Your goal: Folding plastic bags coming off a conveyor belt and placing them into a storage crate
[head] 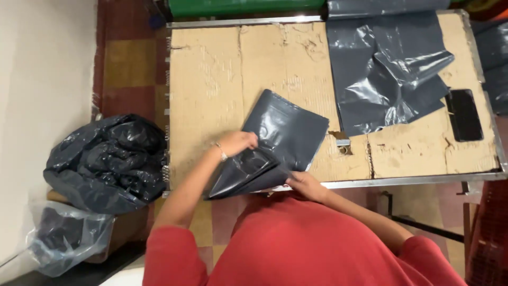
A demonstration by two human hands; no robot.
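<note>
Though partly folded, grey mailer bag (280, 140) between both hands (238, 143).

a single head-worn camera is looking steeply down from above the person's red-clad shoulders, facing forward across the cardboard-covered table (222, 79). it is sitting close over the near table edge, taking in the whole tabletop and floor (127, 63) at left.
</note>
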